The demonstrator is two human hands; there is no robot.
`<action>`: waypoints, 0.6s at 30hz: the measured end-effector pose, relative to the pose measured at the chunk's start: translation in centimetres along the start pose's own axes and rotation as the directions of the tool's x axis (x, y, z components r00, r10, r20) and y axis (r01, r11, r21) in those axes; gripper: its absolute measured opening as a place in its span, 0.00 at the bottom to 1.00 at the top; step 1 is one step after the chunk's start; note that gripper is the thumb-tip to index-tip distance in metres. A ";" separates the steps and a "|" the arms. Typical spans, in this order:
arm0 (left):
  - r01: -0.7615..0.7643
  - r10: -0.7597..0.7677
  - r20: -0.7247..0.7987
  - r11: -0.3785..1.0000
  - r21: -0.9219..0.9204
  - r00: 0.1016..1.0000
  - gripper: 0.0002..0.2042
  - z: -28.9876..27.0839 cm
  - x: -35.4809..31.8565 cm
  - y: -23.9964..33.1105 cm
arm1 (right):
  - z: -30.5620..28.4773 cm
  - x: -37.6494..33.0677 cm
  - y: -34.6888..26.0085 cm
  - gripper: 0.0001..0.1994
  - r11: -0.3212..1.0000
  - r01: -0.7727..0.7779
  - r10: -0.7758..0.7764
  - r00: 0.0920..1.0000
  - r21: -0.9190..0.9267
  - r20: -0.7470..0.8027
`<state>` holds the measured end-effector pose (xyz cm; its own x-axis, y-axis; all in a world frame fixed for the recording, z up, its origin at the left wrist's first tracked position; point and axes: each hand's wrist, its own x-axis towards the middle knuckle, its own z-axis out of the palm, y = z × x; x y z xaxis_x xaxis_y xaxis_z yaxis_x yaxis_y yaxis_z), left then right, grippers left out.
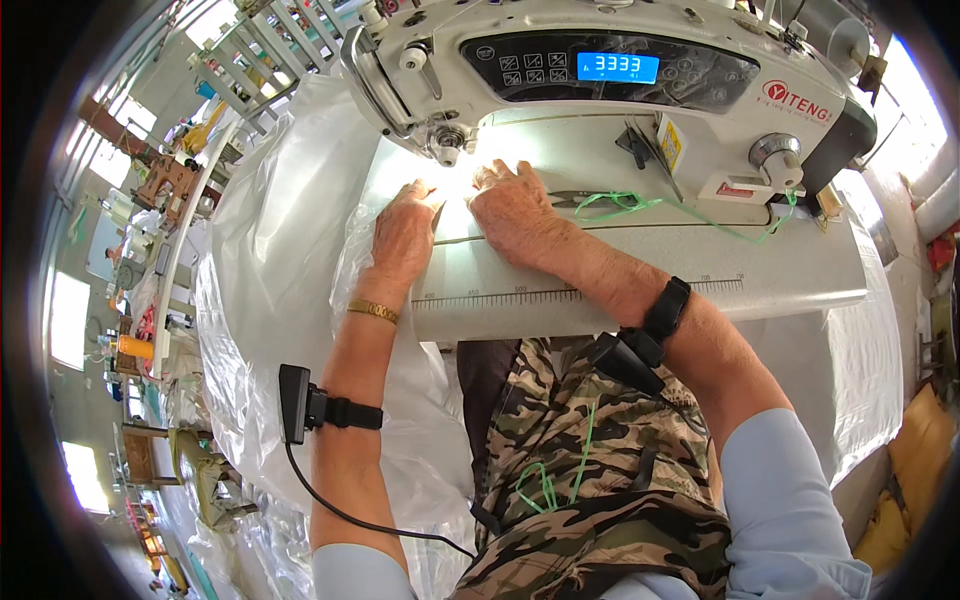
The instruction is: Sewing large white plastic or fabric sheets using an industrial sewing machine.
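A white sewing machine spans the top, its lit head just beyond my hands. My left hand is closed at the edge of translucent plastic sheeting, left of the needle area. To the right of that spot, my right hand rests low on the bed with its fingers curled together. Strong glare under the machine head washes out the fingertips, and what lies beneath the right ones cannot be made out. Beside the right hand lie dark metal scissors and a tangle of green string.
A ruler scale runs along the table's front edge. Dark-handled snips stand against the machine body beside its dial. The plastic sheeting spills off the left side to the floor. Cluttered worktables stand at far left.
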<state>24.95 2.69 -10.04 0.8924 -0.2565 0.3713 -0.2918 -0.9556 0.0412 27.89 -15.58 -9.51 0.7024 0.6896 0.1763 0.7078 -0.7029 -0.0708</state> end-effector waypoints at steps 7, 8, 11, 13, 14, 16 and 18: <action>-0.008 0.008 -0.001 1.000 0.029 1.000 0.13 0.5 0.5 -0.3 | -0.9 -0.2 -0.1 0.11 1.000 -0.005 0.005 0.999 -0.005 0.031; -0.025 0.025 -0.014 0.999 0.039 1.000 0.12 0.6 0.5 -0.4 | -0.8 -0.2 -0.1 0.11 1.000 0.000 0.000 1.000 -0.010 0.027; -0.006 0.006 -0.004 0.998 0.063 1.000 0.13 1.0 0.7 -0.5 | -0.5 -0.3 -0.1 0.12 1.000 0.008 -0.008 1.000 -0.015 0.006; -0.016 0.018 -0.063 0.999 0.033 0.998 0.09 1.3 0.7 -0.6 | -0.3 -0.4 -0.1 0.12 0.999 0.024 -0.025 0.999 -0.022 -0.040; -0.030 0.031 -0.092 0.999 0.014 0.995 0.07 1.5 0.8 -0.6 | -0.1 -0.4 -0.1 0.12 0.999 0.022 -0.024 0.999 -0.030 -0.047; -0.025 0.026 -0.094 1.000 0.018 0.995 0.07 1.8 0.8 -0.7 | 0.2 -0.3 -0.2 0.10 1.000 0.017 -0.019 0.997 -0.017 -0.078; -0.026 0.029 -0.089 0.999 0.029 0.996 0.07 2.0 0.7 -0.9 | 0.5 -0.2 -0.1 0.10 1.000 0.014 -0.014 0.997 0.000 -0.079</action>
<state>26.50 3.04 -11.64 0.8496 -0.2701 0.4530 -0.3053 -0.9522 0.0048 27.67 -15.54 -10.05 0.6841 0.6835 0.2546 0.7178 -0.6929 -0.0685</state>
